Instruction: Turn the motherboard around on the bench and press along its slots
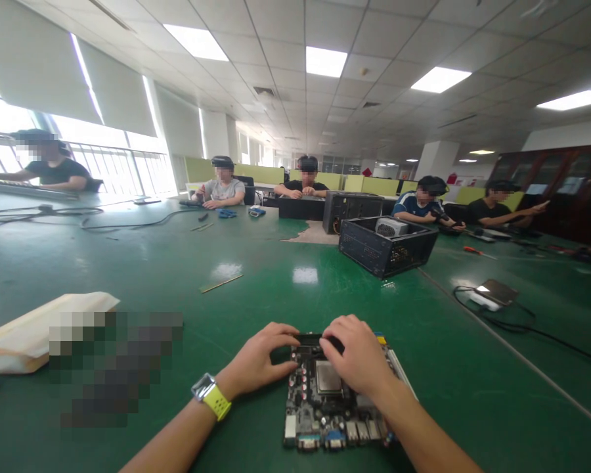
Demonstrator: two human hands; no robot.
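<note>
A motherboard [315, 410] lies flat on the green table, its port side toward me and a square silver processor [329, 378] near its middle. My left hand [263, 358], with a yellow-green watch on the wrist, is at the board's far left corner, thumb and fingers apart on either side of that corner. Over the upper right part of the board is my right hand [357, 351], its fingers curled down at a black strip [309, 339] along the far edge. What lies under the right fingers is hidden.
An open black computer case [387, 246] stands beyond the board, with another case [349, 209] behind it. A pale wrapped package [54, 328] lies left. At right are a cabled device [492, 295] and a screwdriver [473, 250]. Several people sit around the table.
</note>
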